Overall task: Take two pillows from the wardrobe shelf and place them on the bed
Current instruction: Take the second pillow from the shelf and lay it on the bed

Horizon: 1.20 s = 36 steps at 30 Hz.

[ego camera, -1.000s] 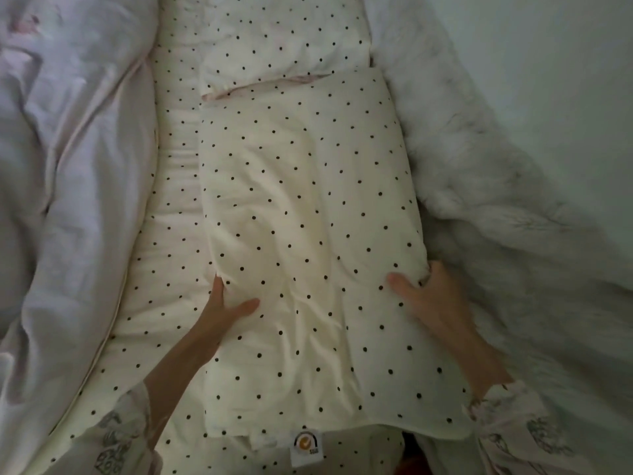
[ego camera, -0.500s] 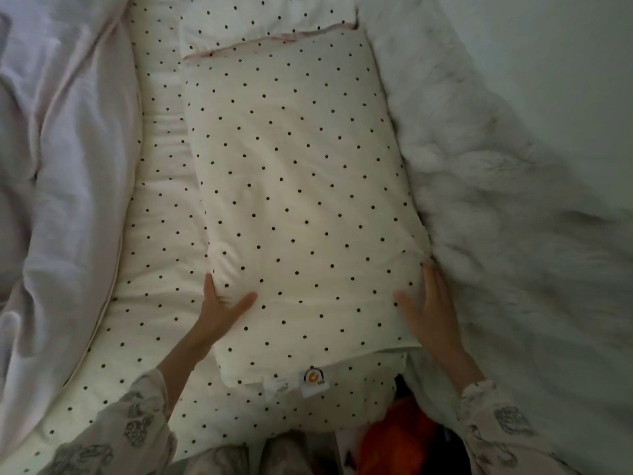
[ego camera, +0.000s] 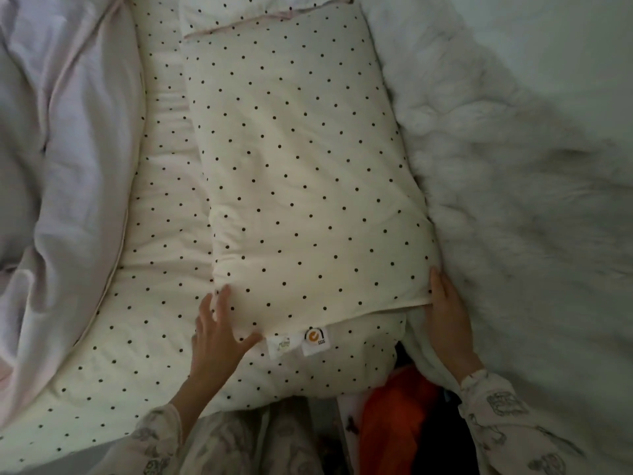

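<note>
The pillow [ego camera: 301,186] lies flat on the dotted bed sheet [ego camera: 150,303], beside the white fur blanket [ego camera: 513,200]. Its long axis runs away from the person, label end nearest. The left hand [ego camera: 214,341] and right hand [ego camera: 445,320] rest open against the near corners. Recommended: push evenly from both corners to seat it squarely against the second pillow [ego camera: 239,12].

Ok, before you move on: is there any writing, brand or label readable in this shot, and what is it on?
"SGS", under an orange and black round logo, on the white tag sewn to the near edge of the dotted pillow.
Small print on the second white tag beside it: too blurred to read.
Printed figures on the sleeves: drawings, no legible words.
Nothing else carries text.
</note>
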### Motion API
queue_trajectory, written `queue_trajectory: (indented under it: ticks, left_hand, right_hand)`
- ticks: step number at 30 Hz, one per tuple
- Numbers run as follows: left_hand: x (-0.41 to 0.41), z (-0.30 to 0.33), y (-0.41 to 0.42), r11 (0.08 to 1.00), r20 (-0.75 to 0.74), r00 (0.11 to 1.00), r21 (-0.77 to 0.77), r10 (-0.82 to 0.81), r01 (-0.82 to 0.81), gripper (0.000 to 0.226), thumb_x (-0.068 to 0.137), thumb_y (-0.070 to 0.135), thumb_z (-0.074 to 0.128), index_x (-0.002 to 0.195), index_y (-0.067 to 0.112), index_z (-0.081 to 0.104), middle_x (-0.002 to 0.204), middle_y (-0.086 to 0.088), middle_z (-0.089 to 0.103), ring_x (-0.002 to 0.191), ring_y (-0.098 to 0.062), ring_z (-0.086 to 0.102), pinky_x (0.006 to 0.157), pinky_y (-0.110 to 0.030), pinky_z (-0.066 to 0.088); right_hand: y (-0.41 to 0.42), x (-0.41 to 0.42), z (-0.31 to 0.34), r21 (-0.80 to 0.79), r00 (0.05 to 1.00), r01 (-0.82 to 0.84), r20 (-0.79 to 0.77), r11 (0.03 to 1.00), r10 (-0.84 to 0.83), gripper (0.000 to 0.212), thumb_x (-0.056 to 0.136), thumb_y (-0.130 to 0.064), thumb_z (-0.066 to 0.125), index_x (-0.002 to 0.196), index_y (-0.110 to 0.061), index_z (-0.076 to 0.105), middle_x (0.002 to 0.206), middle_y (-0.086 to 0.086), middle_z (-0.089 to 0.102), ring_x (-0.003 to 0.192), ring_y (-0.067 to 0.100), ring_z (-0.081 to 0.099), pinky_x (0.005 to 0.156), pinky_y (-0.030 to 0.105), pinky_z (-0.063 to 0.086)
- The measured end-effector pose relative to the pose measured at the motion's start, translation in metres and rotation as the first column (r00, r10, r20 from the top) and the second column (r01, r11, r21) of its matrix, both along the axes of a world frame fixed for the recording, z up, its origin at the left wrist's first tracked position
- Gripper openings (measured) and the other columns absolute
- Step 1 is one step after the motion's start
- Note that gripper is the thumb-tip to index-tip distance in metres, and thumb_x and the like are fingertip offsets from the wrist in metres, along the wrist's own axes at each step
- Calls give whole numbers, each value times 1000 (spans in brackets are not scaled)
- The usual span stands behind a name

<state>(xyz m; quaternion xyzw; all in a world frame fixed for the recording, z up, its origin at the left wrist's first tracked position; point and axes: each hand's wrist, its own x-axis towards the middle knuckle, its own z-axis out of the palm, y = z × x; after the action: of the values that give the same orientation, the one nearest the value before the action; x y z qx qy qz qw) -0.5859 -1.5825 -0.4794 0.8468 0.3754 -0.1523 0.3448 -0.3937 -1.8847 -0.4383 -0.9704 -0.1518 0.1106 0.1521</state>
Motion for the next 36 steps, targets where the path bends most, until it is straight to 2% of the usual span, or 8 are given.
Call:
queue_trajectory:
  ticks: [3, 6, 12, 18, 23, 28, 33, 36]
  left_hand:
    - [-5, 2, -6, 975, 22, 989, 173, -147, 141, 79, 64, 33, 82, 126, 13, 37, 145, -18, 25, 126, -40, 38, 93, -52, 45]
    - [-2, 2, -9, 978, 33, 993, 176, -116, 108, 57, 70, 23, 78, 115, 8, 45, 139, -19, 33, 123, -38, 40, 92, -47, 45]
    - [-17, 6, -14, 971, 200, 976, 234, -91, 42, 13, 87, 9, 59, 98, 3, 61, 102, -18, 59, 95, -34, 55, 72, -42, 51]
    - [-6, 2, -13, 989, 232, 966, 65, 117, -135, 9, 93, 6, 43, 96, 3, 51, 86, -13, 54, 82, -34, 51, 74, -46, 44]
    - [-1, -12, 2, 994, 96, 992, 85, -82, 74, 12, 95, 12, 36, 98, 7, 47, 83, -10, 52, 80, -31, 49, 84, -45, 33]
    - [-8, -12, 8, 936, 24, 945, 143, -327, 321, 48, 75, 47, 69, 92, 8, 46, 86, 0, 43, 77, -20, 41, 72, -38, 38]
    - [1, -15, -4, 940, 2, 967, 238, -254, 247, 40, 70, 26, 78, 87, 4, 49, 85, -15, 58, 79, -33, 52, 66, -37, 39]
    - [7, -17, -10, 969, 29, 993, 221, -116, 107, 26, 76, 17, 70, 75, 6, 46, 76, -13, 58, 72, -33, 52, 59, -35, 36]
  right_hand:
    - [4, 3, 1, -21, 991, 9, 130, 1000, -6, 40, 83, 17, 47, 123, 13, 48, 110, 34, 59, 95, 44, 59, 83, 50, 51]
    - [14, 6, 1, 99, 971, 155, 167, 983, -170, 30, 83, 17, 44, 108, 12, 59, 103, 32, 63, 93, 44, 59, 85, 48, 46]
    - [11, 9, -2, 302, 879, 471, -76, 829, -472, 27, 89, 2, 39, 107, 1, 60, 110, 22, 62, 101, 34, 56, 82, 32, 40]
    - [2, 19, -3, 246, 910, 415, -116, 876, -399, 27, 87, 4, 39, 107, 0, 57, 106, 21, 60, 97, 33, 56, 78, 32, 40]
    - [-5, 23, -10, 197, 980, 181, -117, 963, -160, 20, 88, 5, 39, 102, 3, 53, 100, 19, 54, 88, 21, 44, 74, 26, 31]
    - [-18, 40, -10, 16, 960, -260, -100, 965, 261, 20, 76, 4, 56, 79, -10, 42, 75, 7, 42, 71, 26, 44, 63, 33, 30]
    - [-21, 46, -13, -87, 926, -361, -151, 928, 346, 33, 69, -10, 78, 82, -3, 48, 80, 15, 50, 73, 25, 44, 63, 33, 32]
    - [-21, 43, -19, -81, 950, -309, -83, 948, 302, 28, 75, -13, 74, 82, -1, 49, 79, 20, 56, 71, 30, 51, 61, 33, 36]
